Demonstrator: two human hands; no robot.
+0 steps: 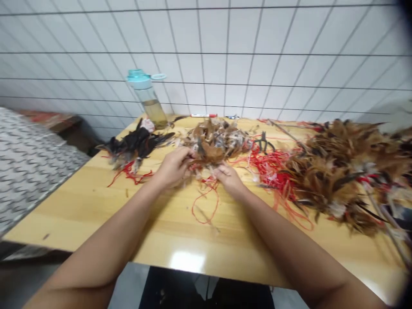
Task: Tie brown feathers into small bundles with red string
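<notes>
My left hand (174,166) is closed on a clump of brown feathers (210,151) at the middle of the wooden table (135,219). My right hand (229,177) rests just right of it, fingers curled at the underside of the same clump, touching the feathers and loose red thread (206,201). The picture is blurred, so the exact grip of the right fingers is unclear. A larger heap of brown feathers (222,135) lies just behind both hands.
A pile of black feathers (137,143) lies at the left. A big mass of brown feathers on sticks (347,171) fills the right. Pliers (264,141), tangled red thread (270,165), a bottle with a teal lid (149,98) and a red marker (203,115) sit behind.
</notes>
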